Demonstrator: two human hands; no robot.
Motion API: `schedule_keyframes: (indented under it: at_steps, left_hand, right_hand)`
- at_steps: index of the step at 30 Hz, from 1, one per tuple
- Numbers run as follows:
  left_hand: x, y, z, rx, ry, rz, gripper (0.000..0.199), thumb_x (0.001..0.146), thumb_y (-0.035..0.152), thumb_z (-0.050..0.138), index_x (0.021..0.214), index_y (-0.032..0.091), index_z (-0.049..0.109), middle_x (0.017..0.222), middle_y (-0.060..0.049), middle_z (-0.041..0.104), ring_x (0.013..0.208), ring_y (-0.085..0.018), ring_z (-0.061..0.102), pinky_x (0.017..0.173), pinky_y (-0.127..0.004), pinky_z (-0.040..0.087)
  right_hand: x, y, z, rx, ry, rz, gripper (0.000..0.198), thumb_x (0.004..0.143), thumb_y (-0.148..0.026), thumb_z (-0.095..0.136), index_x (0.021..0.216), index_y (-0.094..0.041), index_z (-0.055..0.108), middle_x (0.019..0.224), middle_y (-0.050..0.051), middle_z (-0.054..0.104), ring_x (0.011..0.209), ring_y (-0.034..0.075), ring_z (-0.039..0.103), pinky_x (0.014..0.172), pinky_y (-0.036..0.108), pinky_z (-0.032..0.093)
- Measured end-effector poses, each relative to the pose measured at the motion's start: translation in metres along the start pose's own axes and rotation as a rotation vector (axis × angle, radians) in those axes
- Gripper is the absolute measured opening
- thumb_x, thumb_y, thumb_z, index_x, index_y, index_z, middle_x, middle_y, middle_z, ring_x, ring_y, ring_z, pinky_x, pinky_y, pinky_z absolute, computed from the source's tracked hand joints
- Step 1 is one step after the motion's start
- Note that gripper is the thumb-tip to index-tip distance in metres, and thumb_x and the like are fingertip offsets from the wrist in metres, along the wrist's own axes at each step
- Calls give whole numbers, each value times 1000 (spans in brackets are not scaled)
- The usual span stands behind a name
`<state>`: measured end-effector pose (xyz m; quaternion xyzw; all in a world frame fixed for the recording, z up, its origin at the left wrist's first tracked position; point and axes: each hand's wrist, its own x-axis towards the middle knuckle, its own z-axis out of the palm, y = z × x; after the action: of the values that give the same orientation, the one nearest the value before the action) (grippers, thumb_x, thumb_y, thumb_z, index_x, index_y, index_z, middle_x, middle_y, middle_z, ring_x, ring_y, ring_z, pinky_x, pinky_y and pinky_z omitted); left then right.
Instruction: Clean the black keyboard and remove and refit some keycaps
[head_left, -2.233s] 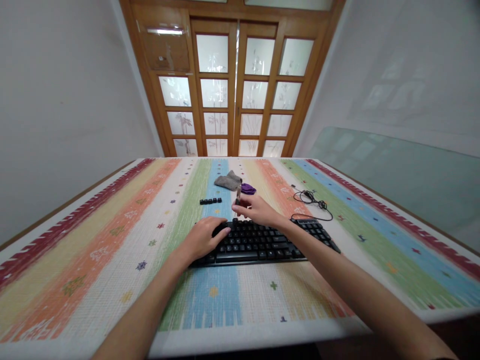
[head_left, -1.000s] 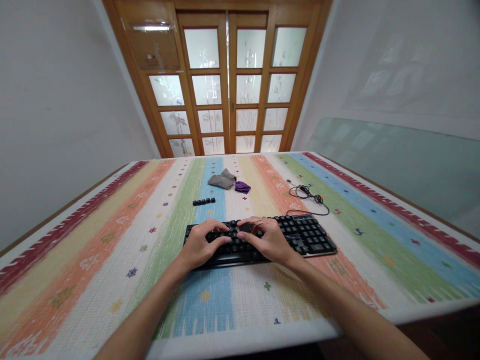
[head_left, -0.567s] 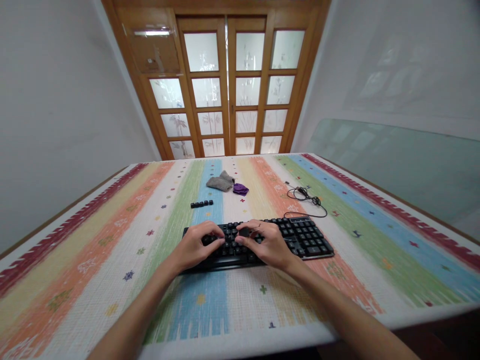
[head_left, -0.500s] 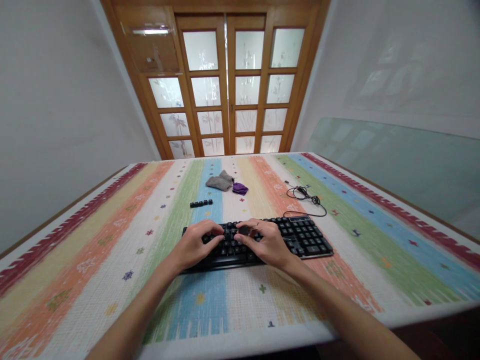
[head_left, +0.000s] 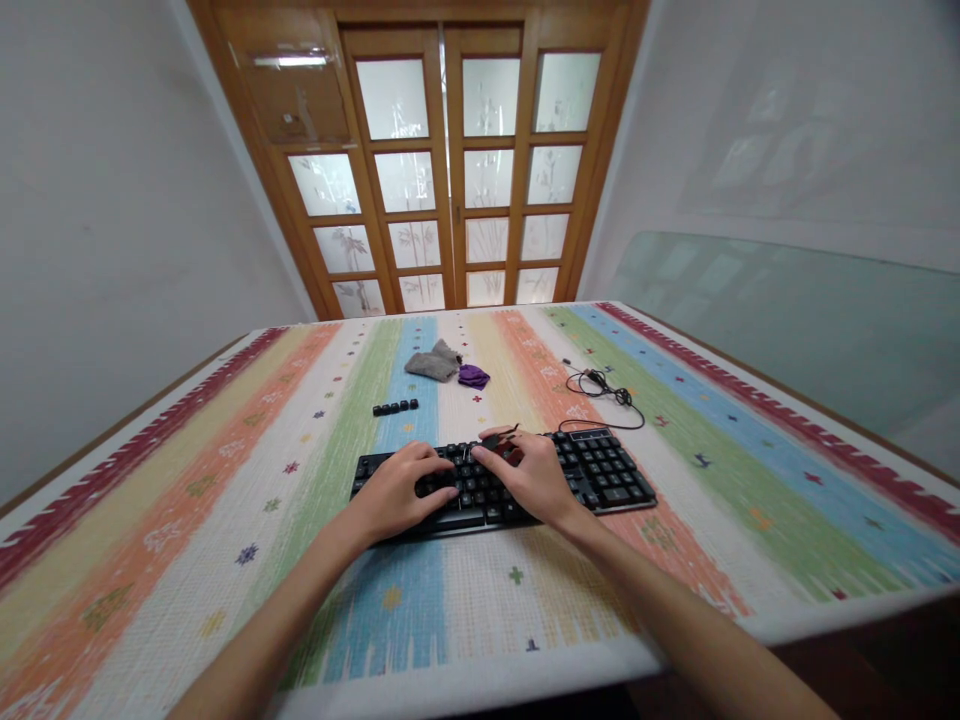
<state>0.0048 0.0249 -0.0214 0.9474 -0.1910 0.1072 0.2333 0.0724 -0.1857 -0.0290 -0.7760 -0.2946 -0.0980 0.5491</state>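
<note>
A black keyboard (head_left: 607,470) lies across the striped cloth before me, partly covered by both hands. My left hand (head_left: 401,490) rests on its left part, thumb and index finger apart, with nothing between them. Over the middle keys, my right hand (head_left: 532,475) grips a small dark keycap puller (head_left: 491,440) between thumb and fingers. Thin wire shows at its ends, and the fingers hide part of it. Beyond the keyboard, to the left, several loose black keycaps (head_left: 395,407) sit in a short row.
A grey cloth (head_left: 433,362) and a small purple cloth (head_left: 474,376) lie farther back on the table. The keyboard's black cable (head_left: 604,385) is bundled at the back right. The patterned tablecloth (head_left: 285,560) covers the table. Wooden doors (head_left: 450,200) stand behind.
My left thumb and index finger have spread apart and lowered onto the keys. The right hand has tilted the keycap puller, so more of its wire shows. The view has shifted slightly.
</note>
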Motion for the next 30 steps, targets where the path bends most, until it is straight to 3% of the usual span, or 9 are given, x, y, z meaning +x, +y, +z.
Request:
schedule_keyframes:
  at_steps: [7,14,20,23,30]
  left_hand:
    - [19,-6,-17,-30,-152,83,20,91,33,57,95,21,72,89,-6,66,83,-19,62,79,-32,49]
    - [51,-35,-40,-24,-84,-26,19,87,36,58,87,19,67,82,-3,71,71,-16,64,70,-29,50]
    - [71,-64,-30,-72,58,-141,14,76,31,65,80,18,62,73,-2,68,67,-17,64,67,-30,51]
    - [78,-73,-22,9,91,-160,14,74,30,68,77,18,63,68,-1,66,63,-16,61,64,-28,48]
    - [94,-85,-7,215,-15,-180,9,68,21,74,76,18,72,70,-3,68,63,-17,61,65,-27,48]
  right_hand:
    - [2,-4,-5,40,50,40,26,82,-42,69,89,-17,74,89,9,76,68,19,68,62,31,52]
    - [4,-7,-8,72,64,50,24,82,-40,69,90,-18,74,86,8,75,68,18,67,62,30,52]
    - [1,-9,-6,87,54,42,24,82,-40,69,92,-18,73,89,8,75,71,18,68,62,29,52]
    - [-1,-9,-5,61,58,13,24,83,-40,68,93,-19,74,86,7,75,68,17,67,63,29,52]
    - [-4,-12,-3,32,53,-81,17,83,-31,70,93,-18,73,82,5,75,64,15,66,63,27,53]
